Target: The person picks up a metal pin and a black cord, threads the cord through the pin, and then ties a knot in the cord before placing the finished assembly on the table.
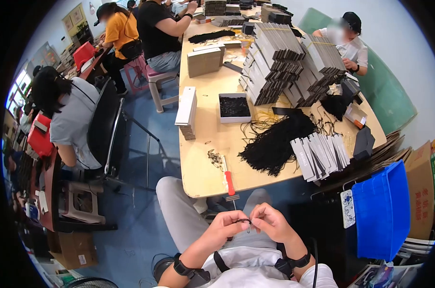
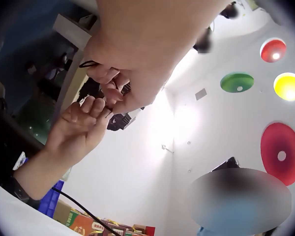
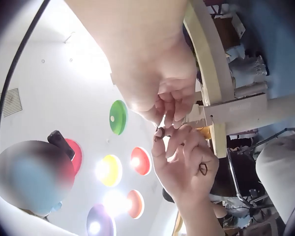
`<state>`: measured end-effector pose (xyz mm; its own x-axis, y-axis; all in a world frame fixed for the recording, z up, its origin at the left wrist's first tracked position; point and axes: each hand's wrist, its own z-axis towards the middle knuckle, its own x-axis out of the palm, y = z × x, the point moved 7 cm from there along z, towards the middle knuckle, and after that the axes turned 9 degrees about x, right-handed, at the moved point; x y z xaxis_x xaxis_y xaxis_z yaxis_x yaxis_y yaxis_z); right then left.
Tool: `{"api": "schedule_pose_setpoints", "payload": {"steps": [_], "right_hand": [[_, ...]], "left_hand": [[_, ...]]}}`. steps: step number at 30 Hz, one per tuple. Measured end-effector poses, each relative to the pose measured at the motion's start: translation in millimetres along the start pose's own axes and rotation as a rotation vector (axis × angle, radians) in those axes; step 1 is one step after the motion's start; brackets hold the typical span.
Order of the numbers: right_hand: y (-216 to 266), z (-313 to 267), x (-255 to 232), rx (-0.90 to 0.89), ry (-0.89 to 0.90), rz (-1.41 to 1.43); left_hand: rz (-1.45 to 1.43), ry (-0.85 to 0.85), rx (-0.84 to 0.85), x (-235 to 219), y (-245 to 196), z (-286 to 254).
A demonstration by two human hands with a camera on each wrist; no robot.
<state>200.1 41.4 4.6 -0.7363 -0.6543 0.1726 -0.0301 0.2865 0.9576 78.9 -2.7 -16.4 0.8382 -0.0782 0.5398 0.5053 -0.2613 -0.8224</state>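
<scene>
Over the lap, the left hand (image 1: 229, 225) and right hand (image 1: 273, 224) meet at their fingertips. A thin black cord (image 1: 242, 221) is pinched between the left thumb and fingers, and the right fingertips pinch at the same spot. In the right wrist view, a small loop of the cord (image 3: 203, 169) sticks out at the left palm, and a dark twist of it lies at the fingertips. The left wrist view shows the loop (image 2: 88, 64) beside the left fingers. Much of the cord is hidden inside the fingers.
Ahead is a wooden table (image 1: 210, 173) bearing a red-handled screwdriver (image 1: 228, 182), a pile of black cords (image 1: 277, 141), a box of black pieces (image 1: 234, 106), fanned grey cards (image 1: 319, 156) and tall grey stacks (image 1: 270, 62). A blue bin (image 1: 383, 211) stands right. Other people sit around.
</scene>
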Motion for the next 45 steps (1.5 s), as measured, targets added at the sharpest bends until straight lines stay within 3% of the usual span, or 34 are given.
{"api": "schedule_pose_setpoints", "payload": {"steps": [2,8,11,13,19,24,27,34,37,43,45], "right_hand": [[0,-1,4,0.025,0.012,0.047],[8,-3,15,0.005,0.037,-0.056],[18,-5,17,-0.118,-0.084,-0.255],[34,-9,24,-0.399,-0.175,-0.69],[50,-15,34,-0.575,-0.307,-0.819],[48,-12,28,-0.515,-0.318,-0.673],[48,-10,26,-0.463,-0.301,-0.629],[55,-10,29,-0.591,-0.344,-0.806],[56,-9,28,-0.535,-0.314,-0.671],[40,-7,22,-0.458,-0.402,-0.568],[42,-6,25,-0.476,-0.418,-0.603]], "left_hand": [[-0.253,0.066,-0.057,5,2,-1],[-0.362,0.087,-0.02,8,5,-5],[-0.356,0.057,0.0,4,6,-8],[-0.369,0.047,0.012,2,8,-10],[-0.152,-0.048,0.138,-4,-4,-13],[0.197,-0.223,0.221,-13,-19,-20],[0.279,-0.216,0.227,-15,-20,-21],[0.124,-0.157,0.184,-15,-10,-18],[0.16,-0.181,0.215,-14,-12,-18],[0.354,-0.326,0.44,-1,-32,-21],[0.522,-0.468,0.482,0,-42,-25]]}}
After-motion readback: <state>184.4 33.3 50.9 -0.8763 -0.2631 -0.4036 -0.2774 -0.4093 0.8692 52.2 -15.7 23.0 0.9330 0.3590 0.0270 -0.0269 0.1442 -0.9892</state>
